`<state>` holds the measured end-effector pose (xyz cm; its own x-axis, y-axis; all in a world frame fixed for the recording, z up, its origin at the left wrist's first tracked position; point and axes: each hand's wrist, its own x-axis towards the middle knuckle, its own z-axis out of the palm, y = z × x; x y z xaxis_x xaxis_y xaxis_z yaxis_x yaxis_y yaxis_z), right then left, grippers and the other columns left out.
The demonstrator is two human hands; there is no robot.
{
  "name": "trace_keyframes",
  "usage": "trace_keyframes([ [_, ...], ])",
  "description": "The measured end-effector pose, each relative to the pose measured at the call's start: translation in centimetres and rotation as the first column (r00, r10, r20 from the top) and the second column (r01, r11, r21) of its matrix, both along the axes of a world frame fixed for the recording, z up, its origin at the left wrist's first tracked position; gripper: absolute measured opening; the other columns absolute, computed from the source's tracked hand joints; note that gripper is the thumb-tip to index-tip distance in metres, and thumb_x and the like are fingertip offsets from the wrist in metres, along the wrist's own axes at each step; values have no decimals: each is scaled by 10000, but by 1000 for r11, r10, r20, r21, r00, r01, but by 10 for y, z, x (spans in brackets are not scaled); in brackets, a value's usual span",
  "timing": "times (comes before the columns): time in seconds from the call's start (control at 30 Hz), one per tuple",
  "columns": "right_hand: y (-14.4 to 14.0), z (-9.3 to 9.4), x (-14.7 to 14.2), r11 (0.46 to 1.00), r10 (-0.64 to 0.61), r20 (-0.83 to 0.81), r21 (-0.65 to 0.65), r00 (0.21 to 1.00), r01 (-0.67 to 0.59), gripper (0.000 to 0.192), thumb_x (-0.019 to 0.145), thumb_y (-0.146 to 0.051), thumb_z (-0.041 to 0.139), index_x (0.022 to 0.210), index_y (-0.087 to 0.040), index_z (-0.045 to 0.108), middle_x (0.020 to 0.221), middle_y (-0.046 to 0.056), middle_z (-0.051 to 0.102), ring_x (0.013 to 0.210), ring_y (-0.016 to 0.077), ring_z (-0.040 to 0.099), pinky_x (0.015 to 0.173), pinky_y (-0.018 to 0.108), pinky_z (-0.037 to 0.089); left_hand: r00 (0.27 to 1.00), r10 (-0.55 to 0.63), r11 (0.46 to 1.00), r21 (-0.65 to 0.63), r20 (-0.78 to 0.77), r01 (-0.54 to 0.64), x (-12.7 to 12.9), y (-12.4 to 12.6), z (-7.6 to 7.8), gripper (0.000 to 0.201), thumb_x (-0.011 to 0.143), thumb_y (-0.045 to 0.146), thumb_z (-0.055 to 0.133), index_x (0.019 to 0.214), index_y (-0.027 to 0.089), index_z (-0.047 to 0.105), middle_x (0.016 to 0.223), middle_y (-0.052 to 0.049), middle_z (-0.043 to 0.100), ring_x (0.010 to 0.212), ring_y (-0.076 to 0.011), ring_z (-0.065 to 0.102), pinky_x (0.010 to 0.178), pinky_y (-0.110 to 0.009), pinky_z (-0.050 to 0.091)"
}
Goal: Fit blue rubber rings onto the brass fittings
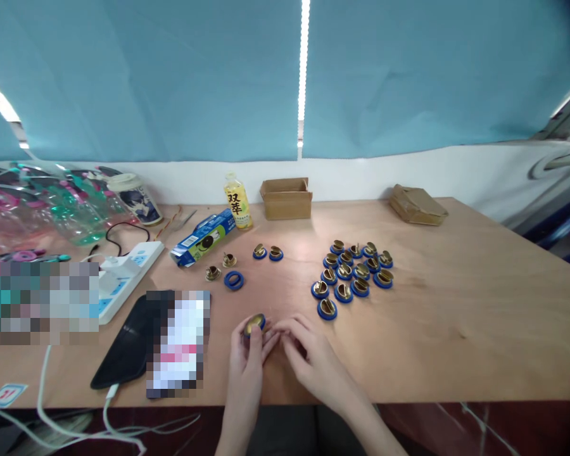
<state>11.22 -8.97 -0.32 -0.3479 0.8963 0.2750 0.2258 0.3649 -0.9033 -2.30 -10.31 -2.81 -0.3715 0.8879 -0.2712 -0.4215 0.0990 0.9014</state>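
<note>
One blue-rimmed brass piece (pixel 254 322) sits in the left hand (pixel 247 356), above the table's near edge. The left thumb lies against its face and the fingers curl behind, closed on it, probably to steady it and leave that face in sight. The right hand (pixel 308 348) is just beside, its fingers bent and their tips drawn together near the left fingertips; I cannot tell whether they pinch anything small.

Beyond the hands lie overlapping blue rings (pixel 234 280), near two rimless brass pieces (pixel 213 273), likely set there for easy reach. Two rimmed pieces (pixel 276 253) stand a little farther back. Off to the right, a cluster of rimmed pieces (pixel 344 271) rests rim down, perhaps because the broad rim gives a stable base.

A black phone (pixel 128 345) lies left of the hands. At the back, the bottle (pixel 238 206) and the open-topped carton (pixel 287 206) seem placed there to leave working room.
</note>
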Motion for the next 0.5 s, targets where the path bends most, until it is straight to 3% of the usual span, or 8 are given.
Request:
trace_keyframes([
  [0.23, -6, -10, 8, 972, -232, -107, -71, 967, 225, 141, 918, -164, 541, 976, -192, 666, 827, 18, 613, 699, 138, 583, 562, 219, 440, 984, -84, 995, 58, 157, 76, 16, -10, 6, 522, 803, 551, 704, 1116, 164, 547, 1058, -123, 719, 947, -265, 751, 913, -428, 594],
  [0.5, -19, -5, 30, 989, -149, -6, -19, 989, 148, 131, 924, -187, 574, 890, -205, 700, 701, -18, 500, 623, 129, 491, 558, 239, 385, 963, -151, 988, 8, 222, 153, 31, -16, 18, 565, 747, 549, 766, 1124, 184, 557, 1035, -115, 727, 833, -231, 751, 775, -365, 613],
])
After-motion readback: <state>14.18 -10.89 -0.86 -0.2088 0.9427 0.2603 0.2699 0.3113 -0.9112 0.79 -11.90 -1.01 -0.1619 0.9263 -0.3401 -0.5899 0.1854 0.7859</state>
